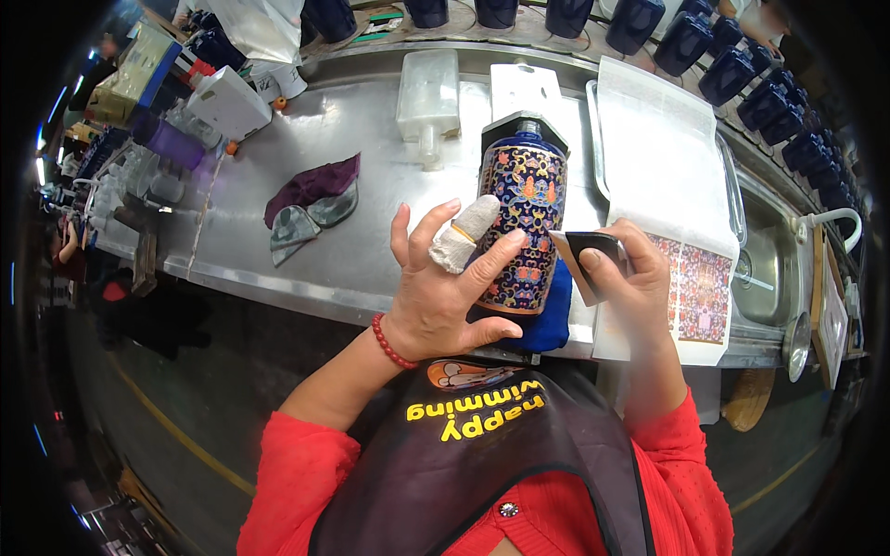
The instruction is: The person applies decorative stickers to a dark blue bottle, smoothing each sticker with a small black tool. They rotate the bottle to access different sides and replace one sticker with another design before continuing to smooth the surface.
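1. Left hand [440,292]: on my remote feed, spread wide, fingers touching the patterned blue bottle [530,204].
2. Right hand [640,278]: I see it closed, pinching a black-topped scraper [577,271] beside the bottle.
3. Bottle: lying, neck pointing away, over blue cloth [547,328] on the steel bench [371,120].

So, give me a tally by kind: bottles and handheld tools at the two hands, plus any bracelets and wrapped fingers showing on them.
Patterned bottle, by the left hand: 1
Flat tool, in the right hand: 1
Red bead bracelet: 1
Wrapped finger, left hand: 1
Total: 4
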The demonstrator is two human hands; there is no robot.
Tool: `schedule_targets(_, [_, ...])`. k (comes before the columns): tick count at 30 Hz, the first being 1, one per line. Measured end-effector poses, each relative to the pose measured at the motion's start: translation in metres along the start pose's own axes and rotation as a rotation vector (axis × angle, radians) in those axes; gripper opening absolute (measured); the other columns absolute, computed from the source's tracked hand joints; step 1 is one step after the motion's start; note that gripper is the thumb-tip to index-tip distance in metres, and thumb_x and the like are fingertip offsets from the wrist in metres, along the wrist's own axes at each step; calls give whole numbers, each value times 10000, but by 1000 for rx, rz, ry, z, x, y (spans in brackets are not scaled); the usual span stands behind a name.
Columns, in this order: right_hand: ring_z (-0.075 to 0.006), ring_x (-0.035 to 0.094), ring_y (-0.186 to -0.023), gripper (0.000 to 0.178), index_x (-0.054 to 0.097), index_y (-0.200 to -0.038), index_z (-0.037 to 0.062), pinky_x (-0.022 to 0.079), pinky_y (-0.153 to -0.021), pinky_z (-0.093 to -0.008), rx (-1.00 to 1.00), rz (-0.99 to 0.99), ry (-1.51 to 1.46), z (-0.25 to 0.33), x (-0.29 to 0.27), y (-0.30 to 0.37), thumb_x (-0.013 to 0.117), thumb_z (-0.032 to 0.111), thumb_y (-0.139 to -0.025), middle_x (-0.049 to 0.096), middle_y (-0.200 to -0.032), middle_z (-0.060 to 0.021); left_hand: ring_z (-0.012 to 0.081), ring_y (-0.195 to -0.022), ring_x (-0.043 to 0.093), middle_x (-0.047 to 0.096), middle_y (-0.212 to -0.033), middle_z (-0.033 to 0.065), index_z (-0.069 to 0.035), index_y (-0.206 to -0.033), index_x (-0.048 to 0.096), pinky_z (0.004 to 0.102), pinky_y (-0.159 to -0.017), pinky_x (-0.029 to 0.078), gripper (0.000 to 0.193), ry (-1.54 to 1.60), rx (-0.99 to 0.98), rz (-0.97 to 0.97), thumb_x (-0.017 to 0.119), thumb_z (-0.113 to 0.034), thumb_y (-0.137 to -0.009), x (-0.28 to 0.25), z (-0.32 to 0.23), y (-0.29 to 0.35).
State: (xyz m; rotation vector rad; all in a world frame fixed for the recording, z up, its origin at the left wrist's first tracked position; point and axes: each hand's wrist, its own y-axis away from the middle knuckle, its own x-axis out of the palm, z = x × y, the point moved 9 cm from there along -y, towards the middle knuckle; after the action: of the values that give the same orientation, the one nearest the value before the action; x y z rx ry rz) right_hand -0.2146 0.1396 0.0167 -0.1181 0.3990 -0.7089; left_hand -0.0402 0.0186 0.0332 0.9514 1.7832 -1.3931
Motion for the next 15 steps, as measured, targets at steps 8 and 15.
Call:
schedule_targets(8, [-115,560,-716,136,719,-954,6,437,-646,-269,25,-27,-62,0,1,0,764,116,-887,626,-791,-37,345,-1409,313,582,-1412,148,-189,-1389,640,579,-1208,2,814,-30,62,-22,439,-806,-897,3,-6,-1])
schedule_targets(15, [-111,541,-705,145,718,-962,4,426,-643,-261,54,-53,-119,-9,-4,1,763,122,-892,612,-790,-29,304,-1381,364,631,-1369,59,-203,-1416,596,609,-1201,8,824,-94,167,-51,417,-816,-897,3,-14,3])
